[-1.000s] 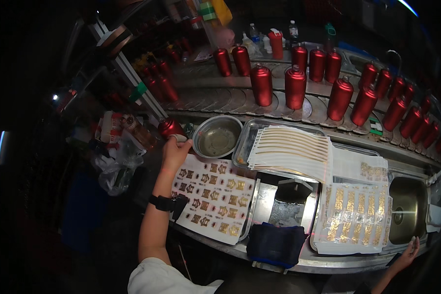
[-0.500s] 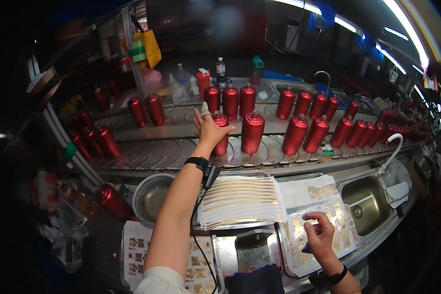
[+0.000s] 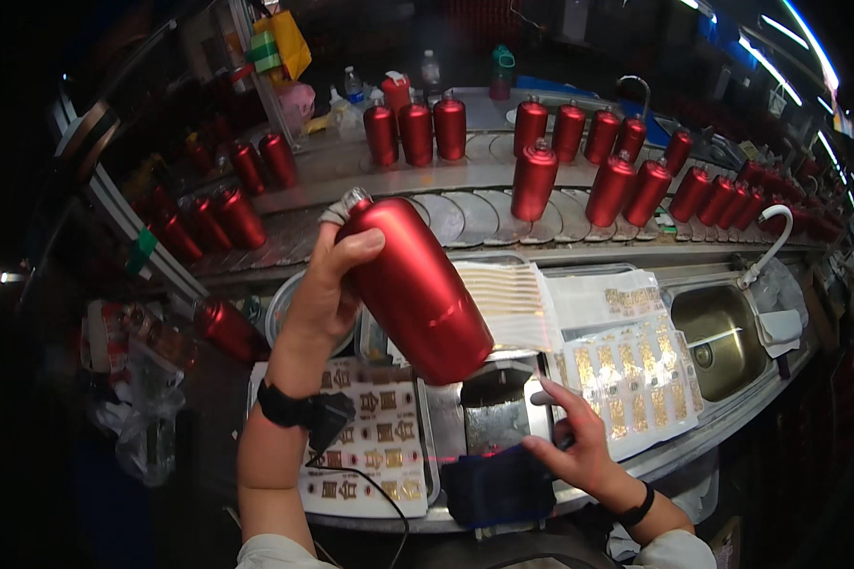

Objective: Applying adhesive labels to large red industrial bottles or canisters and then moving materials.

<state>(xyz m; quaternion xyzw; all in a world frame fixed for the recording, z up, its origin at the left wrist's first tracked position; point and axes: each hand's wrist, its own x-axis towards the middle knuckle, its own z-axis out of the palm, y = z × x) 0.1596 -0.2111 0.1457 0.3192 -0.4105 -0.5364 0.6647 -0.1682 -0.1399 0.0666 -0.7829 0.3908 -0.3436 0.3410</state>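
Observation:
My left hand [image 3: 327, 275] grips a red metallic bottle [image 3: 422, 299] round its neck and shoulder. The bottle is tilted, its clear neck at upper left and its base toward lower right, above the work bench. A pale covering wraps one left fingertip. My right hand [image 3: 579, 441] is below and right of the bottle's base, apart from it, with thumb and index finger spread; its other fingers are partly hidden. Close to the right thumb lies a dark blue cloth [image 3: 498, 488]. Under my left forearm is a sheet of gold and dark decals [image 3: 375, 431].
Red bottles stand along a plated conveyor [image 3: 474, 216], with another row behind. Striped gold sheets [image 3: 512, 299] and a gold decal sheet [image 3: 636, 379] lie on trays. A metal sink [image 3: 721, 341] with a white tap [image 3: 778, 223] is at right; a basin [image 3: 285, 303] sits behind my left wrist.
My left hand has lifted the red bottle off the conveyor and brought it nearer, tilting it. My right hand has moved left from the gold decal sheet toward the dark cloth.

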